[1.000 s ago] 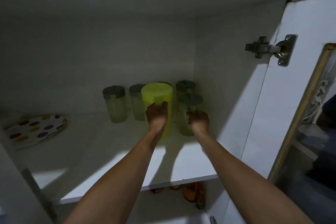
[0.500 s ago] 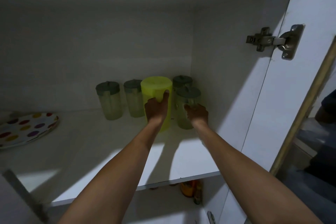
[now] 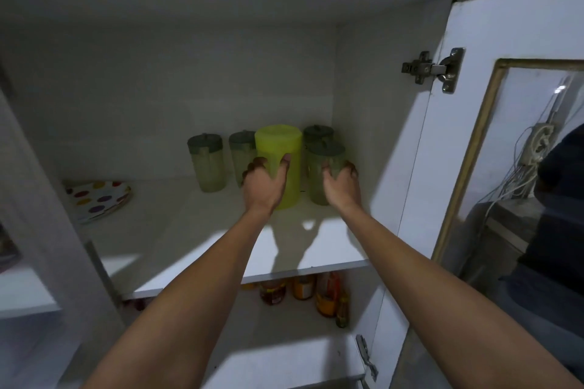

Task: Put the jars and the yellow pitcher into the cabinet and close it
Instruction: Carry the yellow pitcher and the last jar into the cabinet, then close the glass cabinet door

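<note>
Fingers of the left hand (image 3: 264, 181) have loosened off the yellow pitcher (image 3: 279, 161); the right hand (image 3: 341, 181) has spread beside a jar (image 3: 324, 174). Only door-closing seems left.

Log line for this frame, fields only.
left hand: on yellow pitcher | right hand: on front-right jar | both standing on shelf | cabinet door: open

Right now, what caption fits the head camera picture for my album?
Left hand on yellow pitcher, right hand on jar.
</note>
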